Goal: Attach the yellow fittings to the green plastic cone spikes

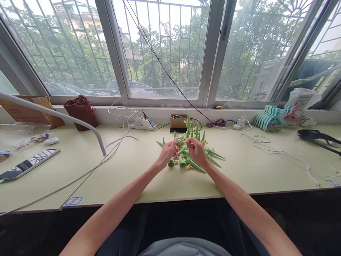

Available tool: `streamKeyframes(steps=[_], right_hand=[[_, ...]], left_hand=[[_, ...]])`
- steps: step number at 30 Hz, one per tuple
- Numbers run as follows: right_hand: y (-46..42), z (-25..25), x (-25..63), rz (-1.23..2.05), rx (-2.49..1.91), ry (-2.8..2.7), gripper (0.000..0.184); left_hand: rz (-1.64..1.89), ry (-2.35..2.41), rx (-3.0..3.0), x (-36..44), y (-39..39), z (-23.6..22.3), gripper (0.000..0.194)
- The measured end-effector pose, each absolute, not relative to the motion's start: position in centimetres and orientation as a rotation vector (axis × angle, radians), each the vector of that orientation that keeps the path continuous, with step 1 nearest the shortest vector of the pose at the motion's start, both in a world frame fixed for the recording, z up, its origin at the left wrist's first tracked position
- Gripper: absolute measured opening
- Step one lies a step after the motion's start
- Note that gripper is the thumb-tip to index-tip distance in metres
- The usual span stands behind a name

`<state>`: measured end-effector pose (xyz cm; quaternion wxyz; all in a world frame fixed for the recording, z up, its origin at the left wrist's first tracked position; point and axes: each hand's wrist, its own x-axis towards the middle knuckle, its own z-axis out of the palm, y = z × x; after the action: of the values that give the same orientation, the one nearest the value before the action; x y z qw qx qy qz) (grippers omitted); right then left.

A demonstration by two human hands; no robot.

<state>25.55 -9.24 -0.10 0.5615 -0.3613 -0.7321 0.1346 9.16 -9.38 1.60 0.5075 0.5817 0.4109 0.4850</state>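
Note:
Several green plastic plant watering spikes with small yellow valves lie in a heap on the pale table. A few stand upright behind my hands, the tallest spike among them. Over the heap, my left hand is closed around a green watering spike. My right hand is closed, its fingertips pinching at the small yellow valve on that spike's side. Fingers hide part of the held piece.
White cables cross the left side, near a power strip at the back. Far left lies a tablet-like device. Behind the heap stands a small cardboard box. Clothes hangers and black glasses are on the right.

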Motion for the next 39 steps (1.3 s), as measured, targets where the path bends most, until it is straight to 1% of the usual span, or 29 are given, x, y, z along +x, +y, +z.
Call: streamKeyframes(steps=[9,18,28,36,39], right_hand=[[-9.4,0.0,25.7,0.325,-0.883,-1.753,0.033],[-9.4,-0.1,25.8,0.382,-0.926,-1.756,0.033],[-9.3,-0.4,25.7,0.407,-0.967,-1.761,0.039],[-9.5,-0.1,25.7,0.449,-0.984,-1.771,0.043],[-9.5,-0.1,25.6,0.467,-0.973,-1.751,0.044]], left_hand=[[1.008,0.901,1.249,9.2,-9.6,2.0,0.052],[1.003,0.832,1.235,9.0,-9.7,1.7,0.049],[1.178,0.893,1.608,8.7,-9.9,1.5,0.046],[1.438,0.968,1.847,8.8,-9.5,0.8,0.039],[1.474,0.960,1.873,8.9,-9.7,0.9,0.037]])
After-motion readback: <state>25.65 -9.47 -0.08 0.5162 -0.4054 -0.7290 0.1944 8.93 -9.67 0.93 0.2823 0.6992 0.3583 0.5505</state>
